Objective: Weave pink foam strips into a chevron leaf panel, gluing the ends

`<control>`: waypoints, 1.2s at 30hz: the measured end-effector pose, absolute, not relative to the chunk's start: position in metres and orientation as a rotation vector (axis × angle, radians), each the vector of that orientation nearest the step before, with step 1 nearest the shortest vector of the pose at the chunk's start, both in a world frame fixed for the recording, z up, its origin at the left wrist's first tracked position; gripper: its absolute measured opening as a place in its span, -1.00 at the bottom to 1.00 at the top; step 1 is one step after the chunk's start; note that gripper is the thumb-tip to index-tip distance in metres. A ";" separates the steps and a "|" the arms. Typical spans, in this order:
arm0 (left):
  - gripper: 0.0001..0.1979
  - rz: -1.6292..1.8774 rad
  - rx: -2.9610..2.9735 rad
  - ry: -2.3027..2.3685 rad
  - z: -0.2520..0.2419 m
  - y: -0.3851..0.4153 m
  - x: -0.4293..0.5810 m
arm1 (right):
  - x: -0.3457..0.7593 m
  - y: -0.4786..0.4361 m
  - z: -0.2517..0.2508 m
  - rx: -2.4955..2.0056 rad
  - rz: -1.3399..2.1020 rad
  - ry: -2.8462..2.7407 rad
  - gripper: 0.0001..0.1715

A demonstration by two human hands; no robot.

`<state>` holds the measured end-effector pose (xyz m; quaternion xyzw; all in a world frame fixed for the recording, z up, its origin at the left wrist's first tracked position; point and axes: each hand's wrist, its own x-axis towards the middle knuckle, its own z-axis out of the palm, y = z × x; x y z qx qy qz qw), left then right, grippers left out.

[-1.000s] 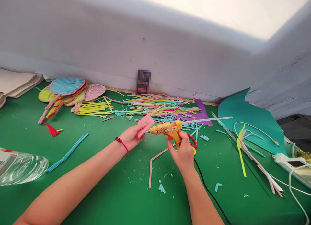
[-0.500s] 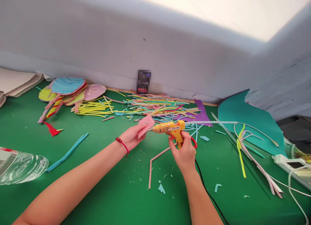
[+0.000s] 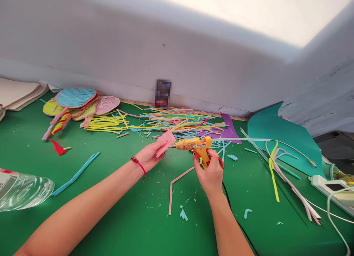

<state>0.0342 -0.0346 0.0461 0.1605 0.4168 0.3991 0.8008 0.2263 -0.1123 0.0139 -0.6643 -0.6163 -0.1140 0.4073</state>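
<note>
My left hand (image 3: 152, 153) is closed around a small pink ridged piece (image 3: 167, 140), its fingers partly hidden behind it. In my right hand (image 3: 208, 173) is a yellow glue gun (image 3: 196, 145), gripped by the handle, with a long clear glue stick (image 3: 240, 139) sticking out of its back. The metal nozzle points left and is at the right edge of the pink piece; I cannot tell whether they touch. Under the glue gun a bent pink strip (image 3: 171, 193) lies on the green table (image 3: 121, 226).
Striped hand fans (image 3: 76, 97) lie at the back left, beside a heap of coloured strips (image 3: 177, 119). A clear bottle (image 3: 27, 189) lies at the left edge. Toward the right are a teal sheet (image 3: 290, 141), loose strips (image 3: 293, 186) and a white power strip (image 3: 320, 184).
The glue gun and my right hand have shifted very slightly to the right. My left hand holds the pink piece in nearly the same place.
</note>
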 end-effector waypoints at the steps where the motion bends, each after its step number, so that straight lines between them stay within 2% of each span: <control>1: -0.91 0.856 0.348 0.891 0.046 -0.035 0.034 | 0.226 -0.112 0.014 -1.682 -0.289 -1.550 -0.57; 16: -0.91 0.832 0.379 0.878 0.050 -0.035 0.034 | 0.230 -0.112 0.014 -1.760 -0.295 -1.469 -0.54; 25: -0.83 0.837 0.361 0.914 0.055 -0.037 0.034 | 0.232 -0.111 0.013 -1.781 -0.295 -1.416 -0.55; 31: -0.94 0.825 0.411 0.882 0.051 -0.035 0.032 | 0.233 -0.111 0.013 -1.803 -0.288 -1.375 -0.52; 36: -0.87 0.790 0.439 0.894 0.052 -0.036 0.032 | 0.234 -0.113 0.014 -1.838 -0.220 -1.346 -0.50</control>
